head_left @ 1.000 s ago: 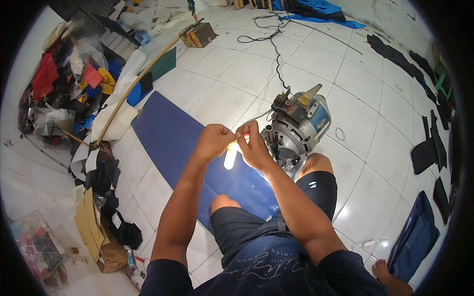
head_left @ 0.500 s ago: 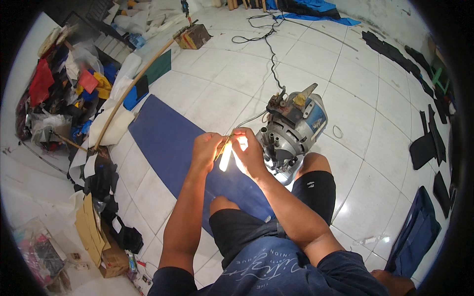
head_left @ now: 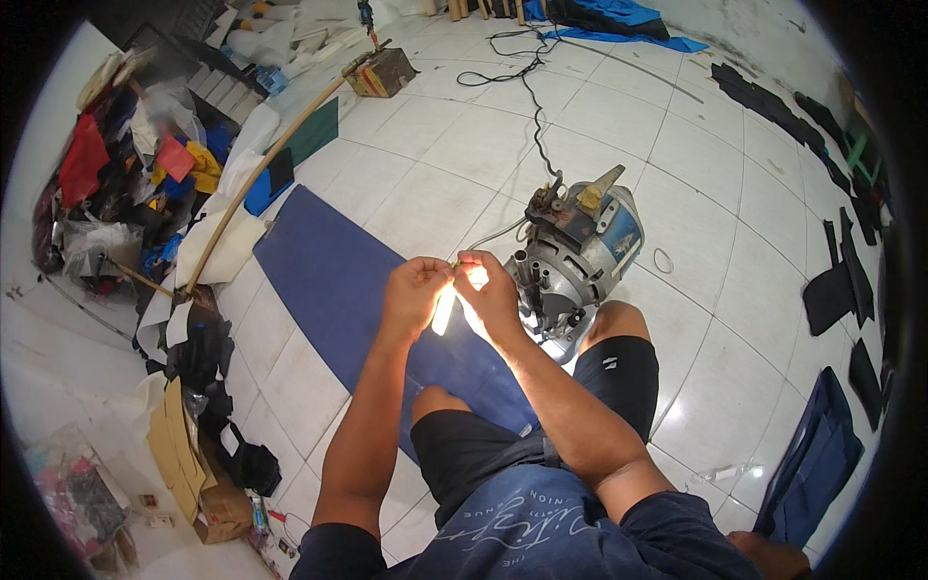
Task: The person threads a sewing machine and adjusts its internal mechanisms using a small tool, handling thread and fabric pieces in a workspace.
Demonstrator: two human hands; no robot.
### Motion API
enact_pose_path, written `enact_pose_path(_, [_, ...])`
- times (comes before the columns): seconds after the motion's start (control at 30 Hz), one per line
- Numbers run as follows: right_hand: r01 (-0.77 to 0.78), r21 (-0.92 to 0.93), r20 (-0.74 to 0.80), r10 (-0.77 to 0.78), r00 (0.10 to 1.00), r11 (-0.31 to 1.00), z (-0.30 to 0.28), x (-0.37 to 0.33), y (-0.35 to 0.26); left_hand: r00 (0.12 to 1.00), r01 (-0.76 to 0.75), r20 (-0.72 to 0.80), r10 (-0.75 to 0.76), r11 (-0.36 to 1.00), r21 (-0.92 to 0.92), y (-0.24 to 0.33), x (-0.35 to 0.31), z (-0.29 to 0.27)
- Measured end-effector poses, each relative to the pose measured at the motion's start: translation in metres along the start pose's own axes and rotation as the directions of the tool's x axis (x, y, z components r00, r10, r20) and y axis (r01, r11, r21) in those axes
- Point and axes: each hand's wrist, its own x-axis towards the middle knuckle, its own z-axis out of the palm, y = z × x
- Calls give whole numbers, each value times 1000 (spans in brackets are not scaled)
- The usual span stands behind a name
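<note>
While the cutting machine stands on the tiled floor, both bare hands work just left of it, raised around a glowing lamp. This lamp, bright and elongated, hangs tilted between the palms — left of the machine and above a long blue sheet. At its upper end the left hand pinches with fingers drawn in narrow, and the right hand, the nearer of the two to the machine, closes thumb and forefinger at the same spot. They hold the lamp between them, though glare hides exactly how the fingertips sit on it. A thin pale wire runs from the machine toward the fingertips. On the machine's near side is the person's right knee; I cannot tell whether they touch. From the machine's far side a black cable winds away into loose loops. Just right of the machine lies a small ring; well to its right, dark cloth pieces. Far to the machine's left — past a wooden pole — sits a heap of coloured scraps.
</note>
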Motion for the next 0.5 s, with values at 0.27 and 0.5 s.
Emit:
enact_pose_path(0.27, [-120,112,-103,131,986,986,8,5,30,982,-155,-107,158,987,38,-13,-4,7])
enact_pose_path(0.5, [37,-107,7,-37,999,994,-4,3,26,977,-151,-152,150,989,5,-11,-5,15])
